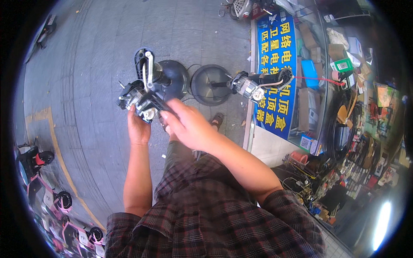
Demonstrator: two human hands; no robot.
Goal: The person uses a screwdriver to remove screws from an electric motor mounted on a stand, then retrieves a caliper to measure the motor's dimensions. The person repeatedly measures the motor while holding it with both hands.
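Observation:
Left of centre, an exposed fan motor [130,98] with a silvery metal body sits at the top of a pedestal stand. Its round black base [177,77] rests on the pavement. My left hand [139,129] cups the motor from its near side, fingers curled against it. My right hand [189,122] is closed around a dark elongated piece [160,103] at the motor's right side; its exact kind is unclear. Behind the motor a black housing with a pale arm [149,71] sticks out. To the right stands a second bare fan motor [247,87] on another round black base [210,94].
A glass display counter [320,38] with a blue banner [275,103] runs along the right, crowded with boxes and small goods. A red wire [316,78] stretches from the second motor's side to the counter. Parked scooters [51,198] line the lower left.

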